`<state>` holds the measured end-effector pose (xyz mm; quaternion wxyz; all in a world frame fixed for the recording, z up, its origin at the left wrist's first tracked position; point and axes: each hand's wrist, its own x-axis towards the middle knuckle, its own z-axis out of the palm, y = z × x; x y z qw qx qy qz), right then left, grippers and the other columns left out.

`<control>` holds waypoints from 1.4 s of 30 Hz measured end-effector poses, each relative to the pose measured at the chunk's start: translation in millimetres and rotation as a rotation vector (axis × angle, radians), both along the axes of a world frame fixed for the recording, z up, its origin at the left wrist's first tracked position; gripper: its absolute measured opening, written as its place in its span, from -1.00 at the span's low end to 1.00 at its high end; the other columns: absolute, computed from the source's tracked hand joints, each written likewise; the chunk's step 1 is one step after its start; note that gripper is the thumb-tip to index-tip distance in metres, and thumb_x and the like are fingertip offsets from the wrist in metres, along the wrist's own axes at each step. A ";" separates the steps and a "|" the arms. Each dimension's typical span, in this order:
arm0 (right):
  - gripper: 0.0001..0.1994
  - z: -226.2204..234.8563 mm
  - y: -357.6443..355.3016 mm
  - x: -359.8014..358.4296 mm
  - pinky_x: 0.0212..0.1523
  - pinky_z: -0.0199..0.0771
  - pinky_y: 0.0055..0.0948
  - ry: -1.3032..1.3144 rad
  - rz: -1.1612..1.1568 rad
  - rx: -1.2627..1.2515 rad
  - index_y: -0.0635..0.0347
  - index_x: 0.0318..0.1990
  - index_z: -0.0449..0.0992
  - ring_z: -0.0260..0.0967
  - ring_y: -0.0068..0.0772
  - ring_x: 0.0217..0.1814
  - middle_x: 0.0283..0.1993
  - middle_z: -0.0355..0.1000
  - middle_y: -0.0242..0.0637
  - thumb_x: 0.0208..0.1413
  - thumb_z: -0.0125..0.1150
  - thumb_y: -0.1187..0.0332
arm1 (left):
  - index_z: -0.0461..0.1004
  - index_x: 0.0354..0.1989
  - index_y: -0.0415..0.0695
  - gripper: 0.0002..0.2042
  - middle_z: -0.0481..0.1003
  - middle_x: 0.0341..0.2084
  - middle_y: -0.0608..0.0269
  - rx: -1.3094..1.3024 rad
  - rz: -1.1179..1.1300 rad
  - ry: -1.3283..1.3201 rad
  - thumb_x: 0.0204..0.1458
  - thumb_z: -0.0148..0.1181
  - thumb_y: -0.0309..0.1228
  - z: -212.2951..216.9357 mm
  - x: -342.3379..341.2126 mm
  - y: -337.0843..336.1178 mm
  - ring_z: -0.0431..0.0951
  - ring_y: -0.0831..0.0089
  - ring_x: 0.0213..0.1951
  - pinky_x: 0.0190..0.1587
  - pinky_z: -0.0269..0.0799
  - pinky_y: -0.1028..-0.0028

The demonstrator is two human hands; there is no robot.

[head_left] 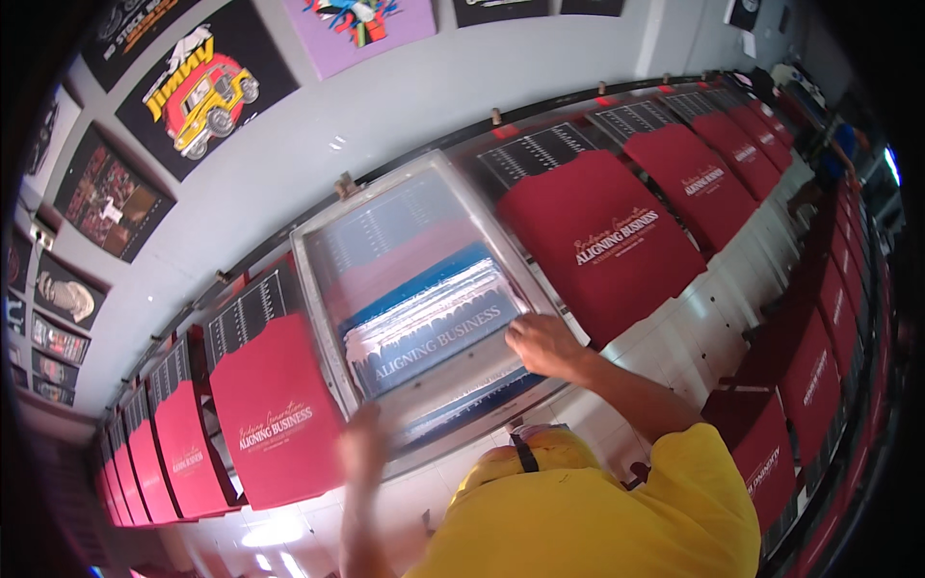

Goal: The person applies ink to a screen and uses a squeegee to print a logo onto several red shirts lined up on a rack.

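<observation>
A silver-framed printing screen (321,318) lies tilted in view over a red shirt panel on a long printing table. Blue ink (424,284) streaks its mesh, with whitish smears and stencil lettering below. Across the near part of the mesh runs a greyish bar that looks like a squeegee (448,382). My right hand (549,347) is closed around the bar's right end. My left hand (364,445) is smeared by motion near the screen's lower left corner, beside the bar's left end; its fingers cannot be made out.
Printed red panels on dark boards line both sides: one close left (275,405), one close right (607,241). Another row of printed red panels (761,462) stands behind at the right. Small clamps (345,183) sit along the table's far rail. Posters (207,91) hang on the wall.
</observation>
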<state>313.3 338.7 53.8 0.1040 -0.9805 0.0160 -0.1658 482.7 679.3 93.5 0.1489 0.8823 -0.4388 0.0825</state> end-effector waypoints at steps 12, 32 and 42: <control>-0.41 -32.8 57.7 -79.1 0.08 0.35 -0.24 0.016 -0.012 -0.134 0.29 -0.09 0.40 0.27 -0.17 0.12 -0.01 0.30 -0.15 -0.14 0.31 -0.02 | 0.25 0.05 -0.25 -0.44 0.27 0.09 -0.06 0.063 -0.061 0.034 -0.25 0.01 -0.81 -66.6 -80.0 47.5 0.27 -0.08 0.17 0.16 0.32 0.10; -0.86 -123.2 -16.6 -27.3 -0.21 0.49 -0.04 -0.477 -0.777 0.391 0.26 -0.20 0.47 0.46 0.12 -0.20 -0.24 0.47 0.01 0.14 0.10 0.41 | 0.46 -0.48 -0.28 -0.67 0.44 -0.63 0.15 -0.256 0.474 0.408 0.23 -0.10 -0.33 -144.9 33.2 94.9 0.46 0.31 -0.53 -0.40 0.32 0.27; -0.59 -119.0 -24.7 -26.0 -0.25 0.41 0.13 -0.135 -0.886 0.594 0.33 -0.42 0.51 0.43 0.29 -0.27 -0.39 0.48 0.14 0.26 -0.06 0.14 | 0.43 -0.46 -0.23 -0.71 0.35 -0.64 0.38 -0.462 0.558 0.702 0.25 -0.07 -0.32 -98.7 13.8 80.0 0.29 0.62 -0.54 -0.49 0.18 0.48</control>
